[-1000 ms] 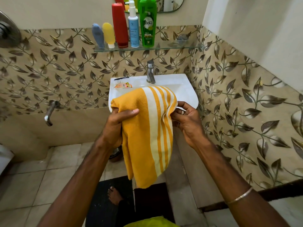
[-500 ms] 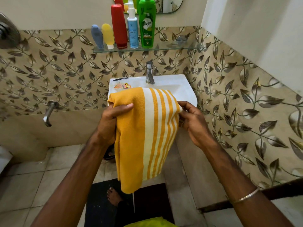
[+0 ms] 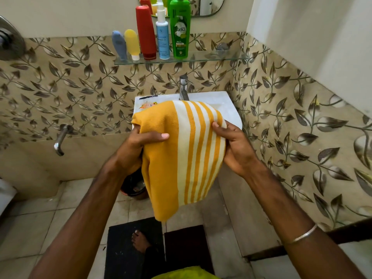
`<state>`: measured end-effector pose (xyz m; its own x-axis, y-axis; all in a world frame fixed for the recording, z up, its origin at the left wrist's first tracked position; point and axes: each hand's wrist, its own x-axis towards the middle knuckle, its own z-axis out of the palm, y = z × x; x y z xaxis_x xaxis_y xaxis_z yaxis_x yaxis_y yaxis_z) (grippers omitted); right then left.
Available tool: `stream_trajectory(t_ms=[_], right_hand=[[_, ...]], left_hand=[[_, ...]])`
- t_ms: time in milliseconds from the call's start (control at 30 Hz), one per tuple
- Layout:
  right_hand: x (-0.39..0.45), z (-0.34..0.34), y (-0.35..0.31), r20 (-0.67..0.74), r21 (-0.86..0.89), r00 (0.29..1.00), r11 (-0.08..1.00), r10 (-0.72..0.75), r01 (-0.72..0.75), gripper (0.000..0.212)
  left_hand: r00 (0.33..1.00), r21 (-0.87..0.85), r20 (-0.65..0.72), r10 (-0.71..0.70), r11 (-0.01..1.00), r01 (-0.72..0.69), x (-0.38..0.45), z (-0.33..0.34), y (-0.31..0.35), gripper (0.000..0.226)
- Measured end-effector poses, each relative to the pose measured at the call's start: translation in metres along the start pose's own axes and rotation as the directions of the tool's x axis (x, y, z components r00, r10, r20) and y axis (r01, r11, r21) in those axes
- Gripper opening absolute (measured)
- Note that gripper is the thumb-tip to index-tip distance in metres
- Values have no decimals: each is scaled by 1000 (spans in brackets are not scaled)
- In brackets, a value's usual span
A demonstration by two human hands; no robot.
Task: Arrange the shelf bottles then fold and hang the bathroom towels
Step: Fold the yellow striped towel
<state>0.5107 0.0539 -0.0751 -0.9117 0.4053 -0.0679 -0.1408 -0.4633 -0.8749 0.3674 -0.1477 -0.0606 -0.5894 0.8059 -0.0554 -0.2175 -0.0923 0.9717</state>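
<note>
The folded towel (image 3: 182, 158), orange with white stripes, hangs in the air in front of the washbasin (image 3: 229, 106), held by its top edge between both hands. Its long axis runs from 12 o'clock down to 6 o'clock, with the free end dangling over the floor mats (image 3: 124, 256). The left hand (image 3: 136, 150) grips the solid orange side at 9 o'clock of the towel, thumb laid across the front and the fingers curled behind the cloth. The right hand (image 3: 234, 146) pinches the striped side at 3 o'clock, thumb on the front face. Both hands sit about level and equally near the fold, so either could lead the next fold or the lift to a hanger.

On the glass shelf (image 3: 201, 58) at 12 o'clock the bottles (image 3: 161, 37) stand upright in a row, apparently already arranged.

No towel rail or hook shows anywhere in view, so where the towel will hang cannot be told. The towel's back layers and the fingers behind it are hidden, and the towel covers the front of the basin.
</note>
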Motion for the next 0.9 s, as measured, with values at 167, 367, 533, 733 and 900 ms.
stream_trajectory(t_ms=[167,367,533,733,900], right_hand=[[7,0,-2,-46,15,994,995,-95,96,74],[5,-10,-13,135,-732,963,631,-234,256,81],[8,-6,-2,113,-937,822,215,-559,274,34],[11,-12,-26,135,-965,776,95,-616,243,28],[10,-18,-61,127,-969,748,80,-652,234,29]], left_hand=[[994,11,-40,-97,995,98,3,4,10,70],[970,-18,-73,-230,973,230,12,6,23,52],[970,156,19,-243,959,238,22,-2,31,79],[989,475,-39,-143,868,144,36,8,50,49],[968,832,-145,207,555,6,57,21,63,29]])
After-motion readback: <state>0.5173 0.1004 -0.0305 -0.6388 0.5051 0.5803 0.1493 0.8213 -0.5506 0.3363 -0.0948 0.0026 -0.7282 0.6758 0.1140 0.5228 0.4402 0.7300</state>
